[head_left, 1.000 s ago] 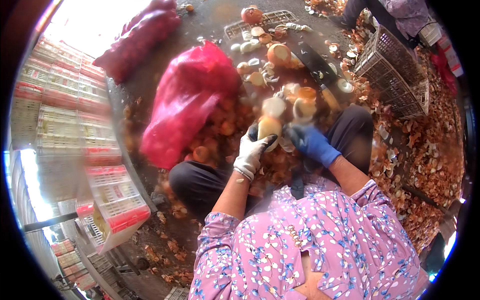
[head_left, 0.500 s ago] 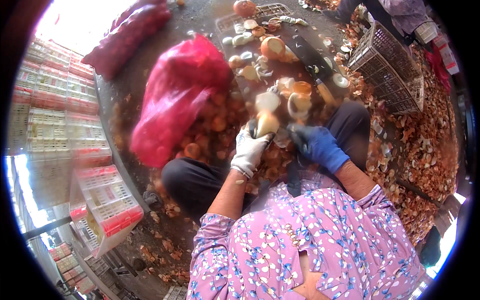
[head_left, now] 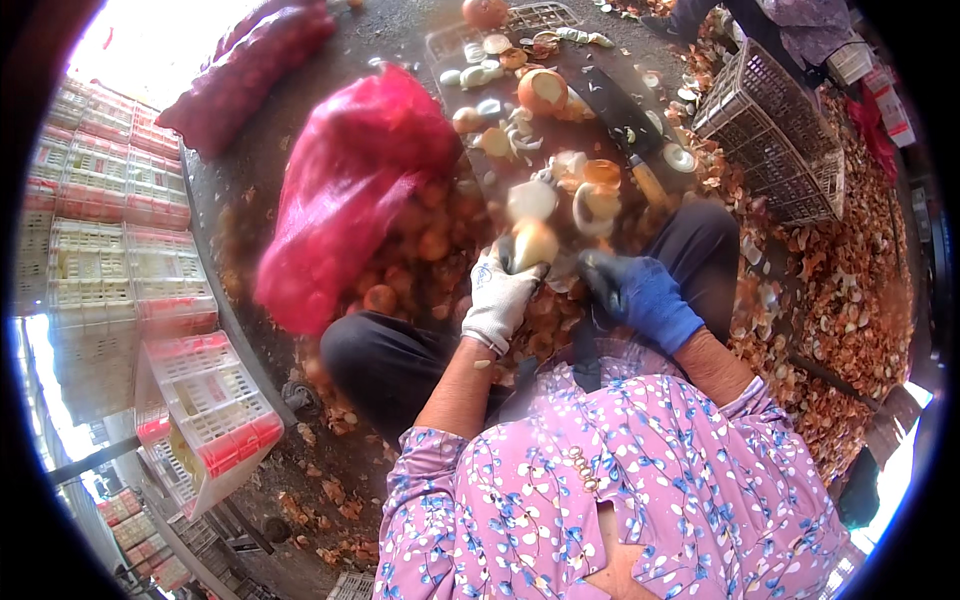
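Observation:
My left hand, in a white glove with dark fingertips, grips a pale peeled onion between thumb and fingers. Just right of the onion, my right hand wears a blue glove. Its fingers are curled closed, and what they hold, if anything, is hidden. Beyond the hands lie a blurred whitish onion and cut onion pieces with peel. A broad dark-bladed cleaver with a wooden handle rests to their right. A partly peeled onion sits farther off on the board-like surface.
A pink mesh sack spills unpeeled onions beside my left knee. Another full sack lies behind it. Stacked white-and-red crates line the left. On the right stand a slatted crate and heaped onion skins.
The view has shifted slightly. Both hands stay nearly where they were, with the onion still in my left hand; my right hand has turned a little.

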`<move>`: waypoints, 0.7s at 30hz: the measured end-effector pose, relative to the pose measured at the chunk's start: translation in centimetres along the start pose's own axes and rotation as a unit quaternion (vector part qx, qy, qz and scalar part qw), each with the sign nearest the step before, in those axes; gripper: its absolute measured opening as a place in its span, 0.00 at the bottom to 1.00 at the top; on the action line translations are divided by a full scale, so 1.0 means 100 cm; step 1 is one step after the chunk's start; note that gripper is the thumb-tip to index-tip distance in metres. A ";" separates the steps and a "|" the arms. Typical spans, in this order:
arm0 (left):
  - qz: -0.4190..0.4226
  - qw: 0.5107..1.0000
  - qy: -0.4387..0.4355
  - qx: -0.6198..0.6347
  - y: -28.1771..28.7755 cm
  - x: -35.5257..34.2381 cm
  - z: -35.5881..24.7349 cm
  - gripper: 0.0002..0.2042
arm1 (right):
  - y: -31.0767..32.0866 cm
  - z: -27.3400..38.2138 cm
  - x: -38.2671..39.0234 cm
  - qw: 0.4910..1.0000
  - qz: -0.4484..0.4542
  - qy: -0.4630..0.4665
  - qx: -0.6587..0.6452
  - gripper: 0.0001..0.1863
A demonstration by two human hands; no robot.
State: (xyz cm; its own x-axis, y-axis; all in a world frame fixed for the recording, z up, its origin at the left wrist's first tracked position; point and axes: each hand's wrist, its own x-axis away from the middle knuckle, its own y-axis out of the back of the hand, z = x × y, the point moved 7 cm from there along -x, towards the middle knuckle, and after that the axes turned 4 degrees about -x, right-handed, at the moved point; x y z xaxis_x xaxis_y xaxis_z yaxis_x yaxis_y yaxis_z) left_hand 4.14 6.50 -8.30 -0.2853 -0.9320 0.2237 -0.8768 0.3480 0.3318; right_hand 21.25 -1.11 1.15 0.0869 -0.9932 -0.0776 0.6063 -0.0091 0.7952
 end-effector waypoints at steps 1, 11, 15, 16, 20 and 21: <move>-0.004 0.999 -0.006 -0.034 0.001 0.001 -0.003 0.23 | 0.000 0.000 0.000 1.000 0.001 -0.004 0.005 0.11; -0.022 0.999 0.002 -0.044 -0.002 0.004 -0.006 0.25 | 0.006 0.009 0.001 1.000 -0.002 -0.010 0.010 0.13; -0.008 1.000 0.005 -0.025 -0.005 0.002 -0.001 0.21 | 0.007 0.007 0.004 1.000 -0.003 -0.018 0.003 0.12; -0.007 1.000 0.005 -0.027 -0.005 0.002 -0.003 0.21 | 0.006 0.006 0.004 1.000 -0.003 -0.019 0.000 0.12; -0.021 0.999 0.002 -0.049 -0.002 0.004 -0.010 0.21 | 0.006 0.007 0.004 0.999 0.009 -0.028 0.018 0.12; -0.022 0.999 0.002 -0.040 -0.002 0.004 -0.008 0.22 | 0.005 0.006 0.005 0.999 0.015 -0.031 0.020 0.12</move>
State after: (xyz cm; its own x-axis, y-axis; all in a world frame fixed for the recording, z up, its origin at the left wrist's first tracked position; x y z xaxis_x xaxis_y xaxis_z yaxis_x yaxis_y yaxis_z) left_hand 4.51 6.15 -7.49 -0.2456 -0.9462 0.2105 -0.8550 0.3138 0.4130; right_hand 21.14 -1.70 1.92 0.0540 -0.9984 -0.0172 0.5718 0.0168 0.8202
